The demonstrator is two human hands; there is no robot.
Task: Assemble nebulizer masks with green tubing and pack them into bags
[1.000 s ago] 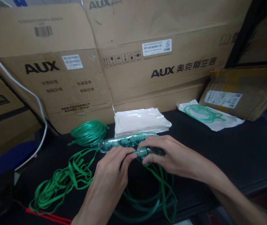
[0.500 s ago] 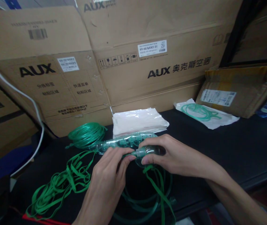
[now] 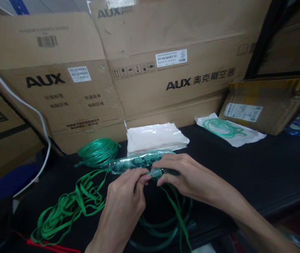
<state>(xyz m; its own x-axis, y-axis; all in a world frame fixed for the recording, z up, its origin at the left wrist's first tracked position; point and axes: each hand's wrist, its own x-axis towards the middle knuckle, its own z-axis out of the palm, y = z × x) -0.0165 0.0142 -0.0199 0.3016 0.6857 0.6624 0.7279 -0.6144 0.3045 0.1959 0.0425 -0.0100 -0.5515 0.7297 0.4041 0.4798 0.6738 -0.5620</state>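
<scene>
My left hand pinches the thin end of green tubing between thumb and fingertips, against a clear green connector. From the other side my right hand grips a translucent green plastic mask, mostly hidden by the fingers. A flat green elastic strap hangs below the right hand. Loops of clear green tubing lie under both hands. Just behind the hands is a row of nested clear green plastic masks. Left of it lies a coil of green tubing.
A tangle of green elastic straps lies left on the black table. White packets are stacked behind. Further right are a packet with green tubing and a small carton. Large cardboard boxes stand at the back.
The mask in my right hand has turned, so less of it shows and its strap hangs narrower. Both hands stay close together, and the view has shifted slightly.
</scene>
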